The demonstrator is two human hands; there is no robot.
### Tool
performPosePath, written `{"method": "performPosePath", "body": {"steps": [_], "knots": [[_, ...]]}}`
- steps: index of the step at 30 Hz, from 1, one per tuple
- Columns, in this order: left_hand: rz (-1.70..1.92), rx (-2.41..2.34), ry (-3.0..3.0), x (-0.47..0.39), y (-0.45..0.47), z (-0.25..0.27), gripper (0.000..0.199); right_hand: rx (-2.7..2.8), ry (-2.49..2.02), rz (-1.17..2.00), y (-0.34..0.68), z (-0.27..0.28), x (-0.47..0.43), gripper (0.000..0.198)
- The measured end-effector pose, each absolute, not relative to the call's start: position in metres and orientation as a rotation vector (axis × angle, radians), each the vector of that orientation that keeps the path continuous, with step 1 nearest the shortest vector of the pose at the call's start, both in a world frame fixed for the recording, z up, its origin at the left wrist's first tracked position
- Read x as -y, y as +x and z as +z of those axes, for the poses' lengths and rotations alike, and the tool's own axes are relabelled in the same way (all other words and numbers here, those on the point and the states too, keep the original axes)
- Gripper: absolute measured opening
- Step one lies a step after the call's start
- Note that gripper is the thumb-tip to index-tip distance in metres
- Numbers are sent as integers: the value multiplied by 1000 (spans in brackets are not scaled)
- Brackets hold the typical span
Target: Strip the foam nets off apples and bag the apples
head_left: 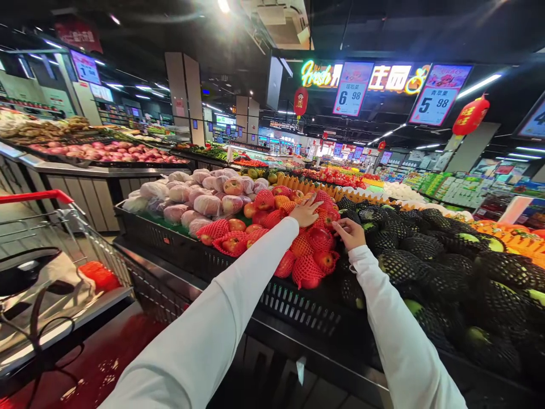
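Observation:
My left hand [305,211] reaches over a heap of red apples, many in red foam nets. Its fingers are stretched and spread, and the palm rests on or just above the fruit. My right hand [349,233] is at the heap's right edge, fingers loosely bent, with the fingertips beside a netted apple [320,238]; whether they touch it I cannot tell. Nothing shows in its grasp. Further toward me in the heap lies another netted apple [307,271]. Green fruit in black foam nets [400,266] borders my right hand and forearm.
Pale pink bagged fruit [206,203] fills the left of the black crate [293,307]. A shopping cart [34,196] with a bag [59,278] stands at the left. Behind it is a counter of reddish produce [108,152]. Price signs [352,88] hang overhead.

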State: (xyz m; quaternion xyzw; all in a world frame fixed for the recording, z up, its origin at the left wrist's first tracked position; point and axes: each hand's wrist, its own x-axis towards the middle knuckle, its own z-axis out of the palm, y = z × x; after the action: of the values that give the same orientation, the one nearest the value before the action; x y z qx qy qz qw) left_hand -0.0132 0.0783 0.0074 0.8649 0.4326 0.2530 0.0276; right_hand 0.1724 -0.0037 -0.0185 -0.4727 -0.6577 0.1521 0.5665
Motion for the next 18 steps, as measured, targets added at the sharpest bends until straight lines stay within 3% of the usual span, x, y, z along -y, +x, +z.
{"method": "performPosePath", "body": {"steps": [7,18], "knots": [[796,-1436,2730,-76,-44,24,52,1620,-1156,185,176,-22,-2,50],[541,-1937,2666,-79,-208,9,40,1718,-1171,73,174,-21,-4,38]]}}
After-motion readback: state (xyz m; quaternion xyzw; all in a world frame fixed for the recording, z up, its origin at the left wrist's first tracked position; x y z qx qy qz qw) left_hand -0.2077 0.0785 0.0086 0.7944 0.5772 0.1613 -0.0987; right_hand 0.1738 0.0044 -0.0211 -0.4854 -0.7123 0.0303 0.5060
